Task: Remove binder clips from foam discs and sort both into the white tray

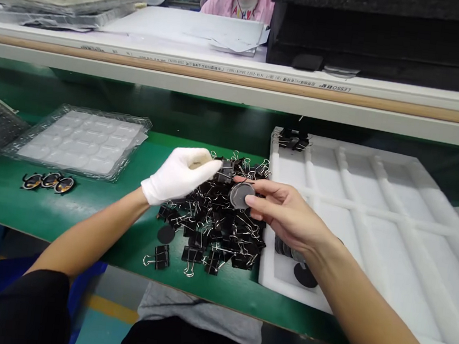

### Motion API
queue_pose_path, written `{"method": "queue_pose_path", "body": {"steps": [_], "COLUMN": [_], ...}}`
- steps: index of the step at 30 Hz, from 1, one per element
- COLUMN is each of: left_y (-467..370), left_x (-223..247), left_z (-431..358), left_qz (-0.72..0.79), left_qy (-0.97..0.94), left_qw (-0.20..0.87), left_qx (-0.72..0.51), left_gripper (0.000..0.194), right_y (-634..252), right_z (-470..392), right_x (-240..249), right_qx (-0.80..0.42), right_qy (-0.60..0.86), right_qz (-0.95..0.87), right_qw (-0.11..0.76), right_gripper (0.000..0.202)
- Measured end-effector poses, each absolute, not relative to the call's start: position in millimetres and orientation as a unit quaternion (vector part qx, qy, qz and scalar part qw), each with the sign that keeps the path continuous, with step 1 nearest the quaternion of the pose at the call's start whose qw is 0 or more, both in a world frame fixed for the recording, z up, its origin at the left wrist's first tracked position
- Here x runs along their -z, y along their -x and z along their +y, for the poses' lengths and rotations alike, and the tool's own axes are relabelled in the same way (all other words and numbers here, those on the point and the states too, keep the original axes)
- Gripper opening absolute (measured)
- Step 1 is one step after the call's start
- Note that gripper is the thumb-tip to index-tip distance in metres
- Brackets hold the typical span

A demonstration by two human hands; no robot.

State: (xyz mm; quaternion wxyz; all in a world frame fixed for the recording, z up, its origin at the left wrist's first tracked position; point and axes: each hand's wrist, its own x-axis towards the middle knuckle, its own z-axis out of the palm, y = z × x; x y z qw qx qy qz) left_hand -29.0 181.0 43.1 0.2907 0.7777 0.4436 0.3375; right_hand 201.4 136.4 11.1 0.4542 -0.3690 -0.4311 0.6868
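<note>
My left hand [185, 175], in a white glove, pinches a black binder clip [225, 172] above the heap. Bare and close beside it, my right hand [287, 209] grips a round dark grey disc [241, 195] between thumb and fingers. Whether clip and disc touch is unclear. Beneath both hands spreads a pile of black binder clips [211, 222] with silver wire handles. A flat black disc [166, 234] lies at the pile's left edge. More grey discs [283, 247] and a black disc [305, 275] sit in the tray's near-left compartment, partly hidden by my right forearm.
A white foam tray [337, 206] with compartments fills the right side, several binder clips [293, 140] at its far-left corner. At left are a clear plastic blister tray [86, 142] and small round parts [50, 180]. A shelf [231, 86] crosses ahead; a person [244, 5] sits beyond it.
</note>
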Motion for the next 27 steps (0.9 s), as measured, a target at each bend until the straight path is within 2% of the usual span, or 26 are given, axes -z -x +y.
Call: {"method": "queue_pose_path", "body": {"steps": [5, 8, 12, 18, 23, 27], "left_y": [22, 26, 32, 31, 28, 27], "left_x": [-39, -34, -31, -29, -28, -30], "left_z": [180, 184, 190, 187, 184, 183], "left_qz": [0.338, 0.353, 0.387, 0.371, 0.343, 0.339], "left_qy": [-0.831, -0.854, -0.858, -0.864, -0.873, -0.868], "left_qw": [0.260, 0.244, 0.268, 0.272, 0.237, 0.240], "left_qx": [-0.357, -0.294, -0.206, -0.203, -0.254, -0.274], "left_gripper": [0.049, 0.054, 0.050, 0.045, 0.052, 0.052], "right_y": [-198, -204, -207, -204, -209, -217], "right_z": [137, 135, 132, 130, 130, 135], "right_x": [-3, -1, -2, -2, -3, -3], "right_qx": [-0.659, -0.580, -0.524, -0.536, -0.529, -0.524], "right_qy": [0.340, 0.357, 0.364, 0.361, 0.353, 0.364], "right_qz": [-0.462, -0.545, -0.592, -0.590, -0.601, -0.530], "right_qw": [0.486, 0.490, 0.492, 0.484, 0.485, 0.559], "right_gripper": [0.037, 0.028, 0.019, 0.018, 0.017, 0.018]}}
